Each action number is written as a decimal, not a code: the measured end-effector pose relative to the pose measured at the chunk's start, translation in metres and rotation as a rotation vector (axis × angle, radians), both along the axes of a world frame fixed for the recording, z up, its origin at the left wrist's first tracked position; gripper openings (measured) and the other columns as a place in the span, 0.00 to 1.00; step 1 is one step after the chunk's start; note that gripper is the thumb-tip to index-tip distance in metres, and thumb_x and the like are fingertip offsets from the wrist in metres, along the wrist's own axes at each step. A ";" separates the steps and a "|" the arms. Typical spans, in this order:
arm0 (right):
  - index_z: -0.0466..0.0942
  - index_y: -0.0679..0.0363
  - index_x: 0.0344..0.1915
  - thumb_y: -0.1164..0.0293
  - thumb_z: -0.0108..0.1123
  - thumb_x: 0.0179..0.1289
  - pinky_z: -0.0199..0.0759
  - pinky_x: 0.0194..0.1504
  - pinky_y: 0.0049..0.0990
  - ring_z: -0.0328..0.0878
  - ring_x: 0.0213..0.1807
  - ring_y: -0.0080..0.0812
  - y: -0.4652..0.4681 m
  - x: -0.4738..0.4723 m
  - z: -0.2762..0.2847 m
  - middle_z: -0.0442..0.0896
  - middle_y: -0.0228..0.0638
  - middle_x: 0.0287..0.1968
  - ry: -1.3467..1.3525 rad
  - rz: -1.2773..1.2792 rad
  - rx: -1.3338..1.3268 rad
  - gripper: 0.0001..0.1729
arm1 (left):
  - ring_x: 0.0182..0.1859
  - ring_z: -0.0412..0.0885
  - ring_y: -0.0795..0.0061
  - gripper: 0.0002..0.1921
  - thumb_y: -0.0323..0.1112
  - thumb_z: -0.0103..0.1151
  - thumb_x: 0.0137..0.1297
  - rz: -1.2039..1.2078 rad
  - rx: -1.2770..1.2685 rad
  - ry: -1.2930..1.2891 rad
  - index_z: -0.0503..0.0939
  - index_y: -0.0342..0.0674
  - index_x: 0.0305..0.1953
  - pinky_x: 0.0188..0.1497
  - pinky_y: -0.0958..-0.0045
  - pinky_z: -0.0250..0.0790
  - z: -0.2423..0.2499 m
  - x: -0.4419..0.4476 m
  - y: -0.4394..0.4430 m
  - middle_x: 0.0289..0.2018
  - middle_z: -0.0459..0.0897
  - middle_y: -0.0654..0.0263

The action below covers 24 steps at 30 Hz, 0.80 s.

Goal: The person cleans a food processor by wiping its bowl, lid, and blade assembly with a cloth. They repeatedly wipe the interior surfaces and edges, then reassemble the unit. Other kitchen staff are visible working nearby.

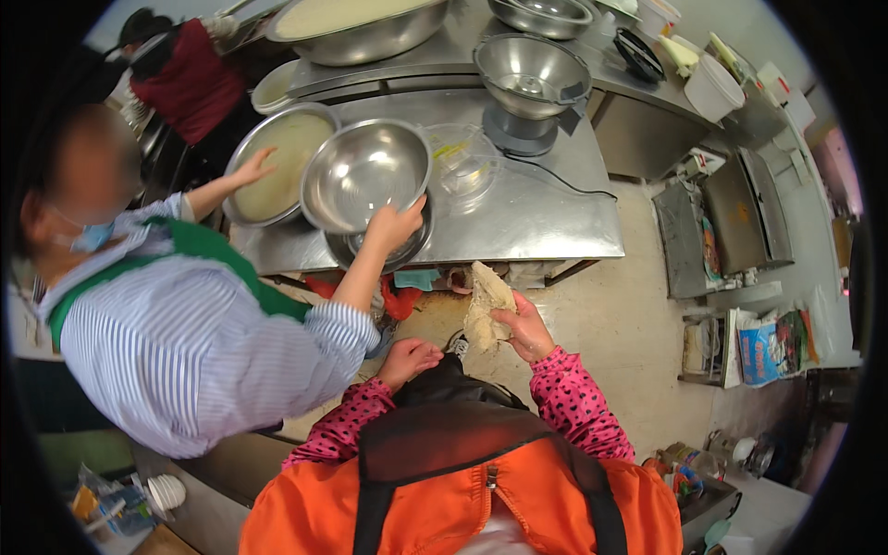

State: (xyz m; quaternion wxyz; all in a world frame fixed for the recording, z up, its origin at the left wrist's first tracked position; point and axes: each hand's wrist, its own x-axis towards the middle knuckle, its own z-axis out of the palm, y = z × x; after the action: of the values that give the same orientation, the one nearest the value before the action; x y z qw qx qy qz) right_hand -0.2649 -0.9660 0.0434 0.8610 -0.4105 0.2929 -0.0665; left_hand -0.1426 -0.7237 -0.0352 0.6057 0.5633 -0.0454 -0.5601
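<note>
My right hand (531, 329) grips a pale beige, rough-textured rag (488, 305), which sticks up beyond the fingers in front of the table edge. My left hand (412, 361) is low in front of my body, fingers bent and close together. No object shows in it, but its palm is hidden. Ahead is a stainless steel table (548, 215). Over its left part, a co-worker's hand (395, 225) holds a steel bowl (368, 177) tilted, with a darker bowl (409, 250) partly hidden beneath. The co-worker's other hand is over a steel basin (243, 187) of cloudy liquid.
A steel bowl on a grey base (531, 76) stands at the table's back right, its black cable (569, 184) trailing right. A clear plastic container (465, 163) is beside it. The co-worker in a green apron (208, 243) stands close on my left; another person (184, 76) is farther back.
</note>
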 end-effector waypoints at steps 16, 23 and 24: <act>0.70 0.51 0.59 0.72 0.55 0.66 0.78 0.44 0.40 0.80 0.49 0.34 -0.304 -0.221 -0.010 0.80 0.30 0.52 0.223 -0.549 0.059 0.21 | 0.44 0.83 0.69 0.12 0.33 0.47 0.74 -0.027 0.041 0.079 0.76 0.28 0.43 0.51 0.70 0.77 -0.006 -0.026 -0.328 0.39 0.82 0.55; 0.65 0.58 0.63 0.74 0.54 0.67 0.78 0.50 0.38 0.78 0.53 0.36 -0.477 -0.314 0.028 0.77 0.36 0.56 0.039 -0.568 0.000 0.25 | 0.42 0.82 0.74 0.10 0.33 0.50 0.72 -0.016 -0.071 -0.061 0.78 0.32 0.43 0.49 0.73 0.76 0.033 -0.074 -0.506 0.39 0.83 0.61; 0.65 0.59 0.64 0.75 0.54 0.67 0.78 0.50 0.38 0.78 0.54 0.36 -0.497 -0.325 0.031 0.77 0.37 0.56 0.019 -0.582 -0.002 0.25 | 0.43 0.82 0.72 0.10 0.34 0.52 0.71 0.017 -0.190 -0.192 0.78 0.33 0.42 0.51 0.71 0.76 0.049 -0.063 -0.531 0.40 0.83 0.60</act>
State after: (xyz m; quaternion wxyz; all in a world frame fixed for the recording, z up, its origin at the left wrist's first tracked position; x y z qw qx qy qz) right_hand -0.5894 -1.4628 0.0744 0.8025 -0.3107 0.4064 -0.3072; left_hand -0.2054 -1.2547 0.0140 0.6541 0.5547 -0.1511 -0.4916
